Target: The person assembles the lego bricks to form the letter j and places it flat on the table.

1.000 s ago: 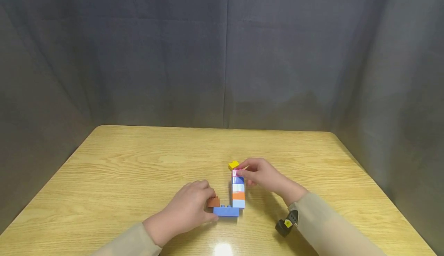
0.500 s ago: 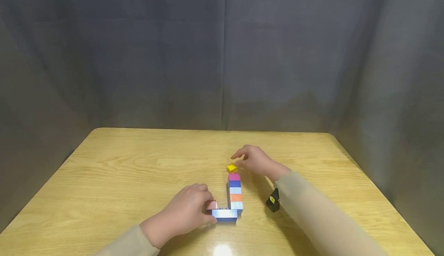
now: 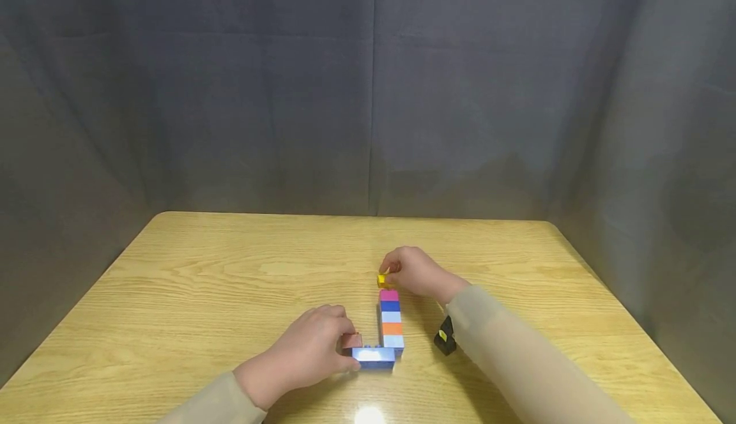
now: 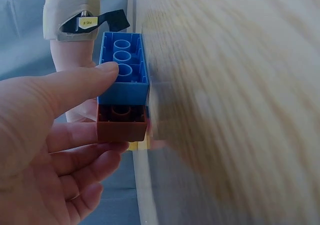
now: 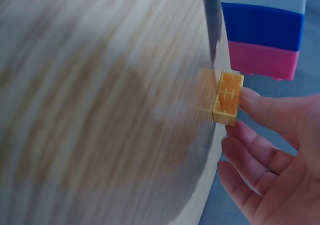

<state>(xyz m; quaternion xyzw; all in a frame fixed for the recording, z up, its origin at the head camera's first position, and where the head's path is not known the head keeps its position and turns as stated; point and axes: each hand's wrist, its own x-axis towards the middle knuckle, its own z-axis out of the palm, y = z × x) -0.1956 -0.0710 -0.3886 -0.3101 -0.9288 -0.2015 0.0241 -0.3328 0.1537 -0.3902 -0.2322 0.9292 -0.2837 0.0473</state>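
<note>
My left hand (image 3: 310, 350) grips one end of a joined row of toy building bricks, lying on its side. Its thumb presses the hollow underside of a long blue brick (image 4: 131, 92), and its fingers reach round a brown brick (image 4: 122, 130) attached to that. From the blue brick's other end a column runs away from me: light blue, an orange brick (image 3: 392, 329), white, a dark blue brick (image 5: 262, 26) and a pink brick (image 5: 265, 60) at the far end. Just beyond the pink brick, my right hand (image 3: 418, 273) pinches a small yellow brick (image 5: 227, 102) between thumb and fingers, hollow side showing.
Everything lies on a light wood-grain table (image 3: 241, 258) with rounded far corners. Dark grey curtains (image 3: 259, 124) hang behind it and at both sides. A black strap device (image 3: 445, 336) hangs at the right sleeve (image 3: 506, 347).
My right hand has let go of the pink end of the column, moved farther away and taken hold of the yellow brick. The left hand keeps its grip, nearly still.
</note>
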